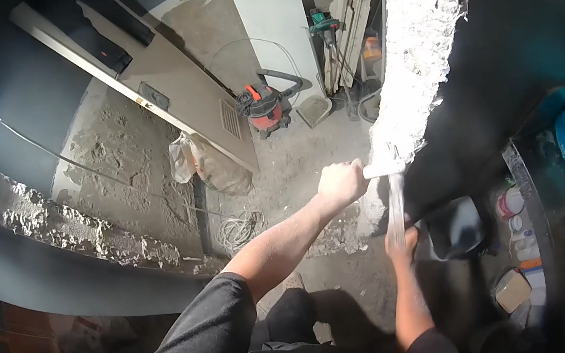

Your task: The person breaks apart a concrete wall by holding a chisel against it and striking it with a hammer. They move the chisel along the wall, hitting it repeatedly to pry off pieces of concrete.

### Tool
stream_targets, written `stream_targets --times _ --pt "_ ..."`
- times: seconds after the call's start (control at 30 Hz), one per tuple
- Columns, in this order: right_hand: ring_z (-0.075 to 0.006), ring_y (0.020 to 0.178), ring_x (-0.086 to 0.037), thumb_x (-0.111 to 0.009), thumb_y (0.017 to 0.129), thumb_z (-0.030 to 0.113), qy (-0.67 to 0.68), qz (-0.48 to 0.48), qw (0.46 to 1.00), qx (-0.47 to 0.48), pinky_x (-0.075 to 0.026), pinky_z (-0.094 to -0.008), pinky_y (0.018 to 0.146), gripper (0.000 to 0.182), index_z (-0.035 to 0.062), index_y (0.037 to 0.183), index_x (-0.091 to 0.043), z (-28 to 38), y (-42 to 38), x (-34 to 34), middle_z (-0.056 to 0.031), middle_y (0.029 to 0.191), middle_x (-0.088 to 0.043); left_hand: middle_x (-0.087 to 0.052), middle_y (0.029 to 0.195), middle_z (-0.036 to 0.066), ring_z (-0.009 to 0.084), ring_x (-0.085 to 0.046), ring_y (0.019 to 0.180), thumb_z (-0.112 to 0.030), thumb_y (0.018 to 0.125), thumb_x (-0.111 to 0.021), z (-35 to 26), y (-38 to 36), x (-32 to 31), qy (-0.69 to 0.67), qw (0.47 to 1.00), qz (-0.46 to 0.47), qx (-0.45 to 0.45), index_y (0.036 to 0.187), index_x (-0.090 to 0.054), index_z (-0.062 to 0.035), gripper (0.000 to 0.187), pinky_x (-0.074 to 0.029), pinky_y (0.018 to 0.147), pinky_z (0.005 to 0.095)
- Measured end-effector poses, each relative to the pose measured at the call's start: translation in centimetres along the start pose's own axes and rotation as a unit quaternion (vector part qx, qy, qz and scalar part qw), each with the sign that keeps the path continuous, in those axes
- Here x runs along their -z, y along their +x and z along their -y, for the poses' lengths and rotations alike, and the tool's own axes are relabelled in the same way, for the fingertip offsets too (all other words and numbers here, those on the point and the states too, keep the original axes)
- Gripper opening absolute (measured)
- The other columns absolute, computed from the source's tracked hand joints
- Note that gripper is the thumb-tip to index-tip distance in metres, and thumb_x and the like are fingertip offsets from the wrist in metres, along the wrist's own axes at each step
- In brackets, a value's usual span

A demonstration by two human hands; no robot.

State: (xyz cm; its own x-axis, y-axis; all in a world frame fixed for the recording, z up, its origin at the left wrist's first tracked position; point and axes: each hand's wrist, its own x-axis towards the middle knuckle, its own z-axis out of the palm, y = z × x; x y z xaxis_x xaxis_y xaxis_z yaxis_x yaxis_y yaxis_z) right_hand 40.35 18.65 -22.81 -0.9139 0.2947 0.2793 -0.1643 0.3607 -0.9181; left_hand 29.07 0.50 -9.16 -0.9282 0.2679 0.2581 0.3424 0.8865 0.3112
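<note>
Dark sleeves (192, 351), left hand (344, 182) clenched on pale tool (385, 169), right hand (401, 242) round its handle (397, 203), black tub (440, 238), contents unclear.

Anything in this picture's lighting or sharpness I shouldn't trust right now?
Head view: harsh light overexposes the rough wall edge, washing out texture; the pale tool looks streaked along its shaft, probably motion blur; the left hand is brightly lit, the right hand dimmer; wide-lens distortion seems to curve lines, and corners go black.
</note>
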Motion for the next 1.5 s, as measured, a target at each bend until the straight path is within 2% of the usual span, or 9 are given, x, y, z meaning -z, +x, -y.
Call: stream_targets --times 0.27,0.33,0.4,0.6,0.7,0.8,0.93,1.27,1.5 --pt "-0.0289 0.054 -0.058 -0.056 0.084 -0.002 0.083 -0.081 0.945 0.306 -0.049 -0.0369 0.054 0.003 0.0001 0.082 -0.057 5.9 -0.9 1.1 -0.0119 0.064 -0.059 -0.066 0.068 0.016 0.0344 -0.067 0.061 -0.031 0.085 -0.060 0.9 0.4 -0.6 0.002 1.000 0.011 -0.019 0.079 -0.062 -0.0093 0.022 -0.054 0.058 0.0459" --pt "-0.0295 0.054 -0.056 -0.056 0.087 0.004 0.072 -0.148 0.940 0.298 -0.048 -0.0393 0.055 0.008 0.0012 0.080 -0.056 5.5 0.0 0.0 -0.0103 0.063 -0.056 -0.066 0.067 0.015 0.0344 -0.067 0.060 -0.030 0.085 -0.060 1.4 0.9 -0.6 0.014 0.999 0.015 -0.029 0.079 -0.061 -0.0093 0.022 -0.054 0.057 0.0453" --pt "-0.0288 0.056 -0.056 -0.059 0.089 0.009 -0.067 0.019 0.996 -0.054 -0.046 -0.0388 0.055 0.017 -0.0008 0.075 -0.055 1.5 0.6 0.1 -0.0168 0.064 -0.056 -0.066 0.067 0.015 0.0346 -0.066 0.060 -0.029 0.084 -0.060 1.0 1.0 -0.2 0.017 0.999 0.040 -0.006 0.079 -0.061 -0.0093 0.021 -0.054 0.058 0.0456" --pt "-0.0293 0.063 -0.064 -0.064 0.088 0.012 -0.151 -0.115 0.963 0.192 -0.047 -0.0375 0.055 0.017 0.0026 0.074 -0.062 2.6 -1.6 1.3 -0.0122 0.065 -0.061 -0.066 0.069 0.018 0.0378 -0.067 0.068 -0.030 0.083 -0.062 0.6 1.1 -0.4 -0.017 0.998 0.057 0.025 0.081 -0.062 -0.0068 0.023 -0.054 0.065 0.0478" --pt "-0.0299 0.062 -0.064 -0.067 0.088 0.017 -0.149 -0.024 0.986 0.074 -0.046 -0.0400 0.054 0.017 0.0043 0.077 -0.065 -4.8 -8.4 0.6 -0.0157 0.067 -0.062 -0.063 0.062 0.018 0.0340 -0.064 0.056 -0.024 0.083 -0.065 -0.1 -0.2 -1.2 -0.191 0.981 0.030 0.025 0.078 -0.061 -0.0016 0.023 -0.050 0.054 0.0449" --pt "-0.0351 0.063 -0.063 -0.070 0.085 0.023 -0.074 0.070 0.984 -0.147 -0.047 -0.0447 0.057 0.025 0.0002 0.078 -0.062 1.2 -12.6 3.0 -0.0218 0.067 -0.061 -0.055 0.061 0.005 0.0120 -0.051 0.049 -0.030 0.086 -0.064 -2.5 -4.6 0.6 -0.549 0.732 0.209 0.345 0.081 -0.062 0.0011 0.031 -0.039 0.041 0.0302" --pt "-0.0466 0.072 -0.062 -0.068 0.083 0.023 -0.116 0.067 0.972 -0.194 -0.047 -0.0502 0.061 0.027 -0.0014 0.080 -0.057 5.0 -15.5 7.6 -0.0249 0.070 -0.061 -0.062 0.069 0.016 0.0332 -0.065 0.068 -0.032 0.090 -0.060 -5.1 -11.8 -0.8 -0.284 0.930 0.132 0.192 0.094 -0.058 -0.0012 0.031 -0.049 0.064 0.0432" --pt "-0.0203 0.058 -0.054 -0.071 0.088 0.031 0.171 0.086 0.962 -0.195 -0.042 -0.0399 0.054 0.034 -0.0010 0.085 -0.059 8.3 -8.0 15.6 -0.0099 0.063 -0.055 -0.066 0.080 0.015 0.0371 -0.066 0.076 -0.031 0.091 -0.058 -7.4 -5.7 3.3 -0.157 0.986 0.048 -0.006 0.098 -0.056 -0.0097 0.022 -0.053 0.068 0.0465" --pt "-0.0340 0.069 -0.064 -0.071 0.087 0.024 0.039 -0.035 0.998 -0.045 -0.047 -0.0430 0.061 0.028 -0.0028 0.091 -0.065 6.3 -8.8 15.0 -0.0175 0.075 -0.065 -0.062 0.069 0.015 0.0357 -0.064 0.068 -0.024 0.086 -0.064 -7.4 -4.2 4.2 -0.141 0.990 0.022 -0.023 0.089 -0.055 -0.0070 0.020 -0.049 0.062 0.0432"
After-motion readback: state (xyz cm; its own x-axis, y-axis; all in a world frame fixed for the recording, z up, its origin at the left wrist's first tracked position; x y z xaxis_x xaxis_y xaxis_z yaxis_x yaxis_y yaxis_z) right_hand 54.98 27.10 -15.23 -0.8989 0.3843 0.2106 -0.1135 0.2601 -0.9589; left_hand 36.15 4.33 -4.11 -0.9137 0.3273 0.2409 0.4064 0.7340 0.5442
